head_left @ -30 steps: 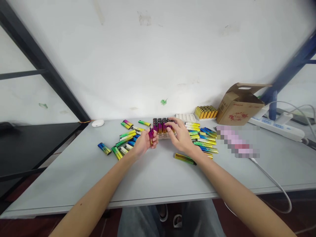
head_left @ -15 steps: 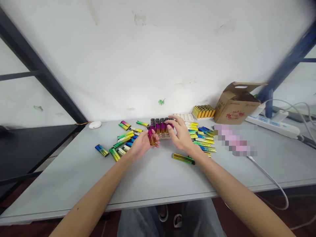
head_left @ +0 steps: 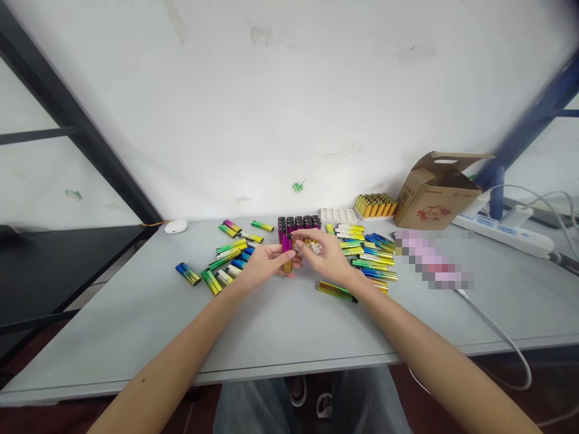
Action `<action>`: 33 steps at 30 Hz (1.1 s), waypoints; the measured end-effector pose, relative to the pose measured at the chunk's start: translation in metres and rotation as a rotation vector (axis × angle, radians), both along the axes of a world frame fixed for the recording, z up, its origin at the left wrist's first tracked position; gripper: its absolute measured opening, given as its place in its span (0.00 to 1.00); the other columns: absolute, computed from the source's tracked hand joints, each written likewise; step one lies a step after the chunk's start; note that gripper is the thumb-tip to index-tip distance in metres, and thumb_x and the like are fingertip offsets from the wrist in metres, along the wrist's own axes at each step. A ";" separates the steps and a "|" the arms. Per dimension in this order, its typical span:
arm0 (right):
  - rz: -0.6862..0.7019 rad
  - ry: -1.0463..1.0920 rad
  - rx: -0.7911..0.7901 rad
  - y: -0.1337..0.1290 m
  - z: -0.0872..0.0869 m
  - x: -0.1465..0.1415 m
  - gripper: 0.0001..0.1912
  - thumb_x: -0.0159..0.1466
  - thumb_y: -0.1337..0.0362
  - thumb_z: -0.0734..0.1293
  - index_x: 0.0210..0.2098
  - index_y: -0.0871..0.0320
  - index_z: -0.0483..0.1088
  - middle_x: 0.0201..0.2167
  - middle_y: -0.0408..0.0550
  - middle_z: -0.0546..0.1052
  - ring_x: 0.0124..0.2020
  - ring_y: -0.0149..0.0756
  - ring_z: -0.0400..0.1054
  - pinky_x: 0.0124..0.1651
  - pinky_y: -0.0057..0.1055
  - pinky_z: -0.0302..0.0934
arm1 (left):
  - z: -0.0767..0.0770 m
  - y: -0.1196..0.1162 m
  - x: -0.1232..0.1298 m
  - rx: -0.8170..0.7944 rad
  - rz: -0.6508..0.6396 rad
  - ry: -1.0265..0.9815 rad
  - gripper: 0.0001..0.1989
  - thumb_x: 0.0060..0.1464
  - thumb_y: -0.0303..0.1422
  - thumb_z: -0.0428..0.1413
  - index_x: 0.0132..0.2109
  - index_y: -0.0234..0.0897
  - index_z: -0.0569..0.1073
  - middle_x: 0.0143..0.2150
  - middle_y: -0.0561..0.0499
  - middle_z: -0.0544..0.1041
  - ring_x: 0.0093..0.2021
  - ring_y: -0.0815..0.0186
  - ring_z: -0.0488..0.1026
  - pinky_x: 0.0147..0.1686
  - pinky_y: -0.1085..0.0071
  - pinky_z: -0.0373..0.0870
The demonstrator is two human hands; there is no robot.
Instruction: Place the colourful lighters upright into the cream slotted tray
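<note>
Upright in my left hand (head_left: pixel 266 265) is a lighter (head_left: pixel 286 250), shiny purple above and gold below, with a black top. The fingers of that hand are closed round its lower part. My right hand (head_left: pixel 323 253) comes in from the right, thumb and index finger bent together at the lighter's upper end. Just behind both hands, several purple lighters (head_left: pixel 298 223) with black tops stand in rows in a white holder, which the right hand partly covers.
Loose metallic lighters lie in a left pile (head_left: pixel 230 250) and a right pile (head_left: pixel 373 259). One green-gold lighter (head_left: pixel 335 292) lies in front. Behind are a white tray with holes (head_left: pixel 338 216), a block of gold lighters (head_left: pixel 375 206), a cardboard box (head_left: pixel 436 202) and a power strip (head_left: pixel 506 235).
My left hand has moved slightly right and turned the lighter upright. My right hand has come down from the standing rows to the held lighter, uncovering the rows' right side.
</note>
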State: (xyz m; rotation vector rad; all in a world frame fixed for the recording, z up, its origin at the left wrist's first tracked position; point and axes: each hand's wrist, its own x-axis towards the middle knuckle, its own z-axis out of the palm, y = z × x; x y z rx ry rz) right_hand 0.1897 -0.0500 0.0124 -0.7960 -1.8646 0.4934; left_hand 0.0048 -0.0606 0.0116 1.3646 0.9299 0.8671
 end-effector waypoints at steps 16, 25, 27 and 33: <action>0.079 0.407 -0.392 0.010 0.006 -0.002 0.15 0.52 0.59 0.75 0.37 0.58 0.75 0.31 0.48 0.80 0.34 0.37 0.76 0.39 0.34 0.72 | 0.004 0.002 -0.005 0.251 0.193 0.211 0.20 0.50 0.46 0.61 0.43 0.35 0.78 0.38 0.47 0.82 0.40 0.59 0.79 0.41 0.64 0.77; -0.127 0.302 -0.221 0.022 0.001 0.010 0.10 0.56 0.61 0.71 0.36 0.57 0.71 0.29 0.46 0.79 0.35 0.38 0.76 0.41 0.36 0.71 | 0.017 0.026 -0.061 0.617 0.837 0.693 0.14 0.58 0.41 0.51 0.41 0.38 0.76 0.40 0.48 0.81 0.43 0.59 0.77 0.50 0.62 0.71; -0.128 0.214 -0.176 0.022 -0.003 0.008 0.08 0.58 0.62 0.69 0.37 0.56 0.71 0.31 0.47 0.79 0.36 0.38 0.76 0.42 0.36 0.71 | 0.011 0.034 -0.070 0.612 0.823 0.798 0.14 0.58 0.40 0.50 0.44 0.38 0.75 0.45 0.47 0.79 0.48 0.57 0.75 0.53 0.60 0.67; -0.125 0.012 -0.073 0.022 -0.013 0.006 0.08 0.61 0.64 0.66 0.40 0.55 0.71 0.33 0.46 0.80 0.37 0.37 0.76 0.42 0.36 0.70 | -0.012 0.052 -0.084 0.527 0.764 1.138 0.19 0.57 0.39 0.48 0.51 0.34 0.71 0.51 0.38 0.74 0.58 0.48 0.65 0.58 0.54 0.59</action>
